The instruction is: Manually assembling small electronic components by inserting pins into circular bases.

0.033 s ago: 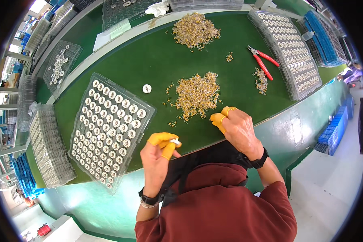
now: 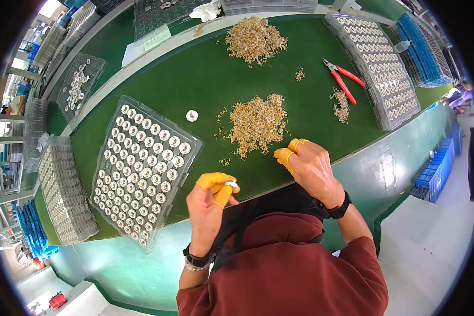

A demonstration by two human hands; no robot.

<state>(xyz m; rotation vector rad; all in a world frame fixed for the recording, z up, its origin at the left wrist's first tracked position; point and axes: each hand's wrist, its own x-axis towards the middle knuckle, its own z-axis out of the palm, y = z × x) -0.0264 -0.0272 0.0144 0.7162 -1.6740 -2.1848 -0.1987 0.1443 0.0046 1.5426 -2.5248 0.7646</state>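
Yellow finger covers sit on several fingertips of both hands. My left hand (image 2: pixel 208 203) pinches a small white round part (image 2: pixel 231 184) between thumb and fingers, above the near edge of the green table. My right hand (image 2: pixel 308 163) rests by the table edge with its fingers closed; whatever they grip is hidden. Just beyond it lies a heap of small bent gold-and-silver metal pieces (image 2: pixel 257 125). Left of my left hand, a clear plastic tray (image 2: pixel 195 152) carries rows of round white parts with metal centres. One loose white round part (image 2: pixel 191 115) lies beyond the tray's corner.
A second heap of metal pieces (image 2: pixel 255 41) lies farther back. Red-handled cutters (image 2: pixel 345 83) and a small pile of metal bits (image 2: pixel 341 107) are at the right, beside stacked filled trays (image 2: pixel 379 73). Another tray stack (image 2: pixel 66 192) stands far left.
My left hand has shifted slightly to the right with the white round part. My right hand has stayed almost where it was.
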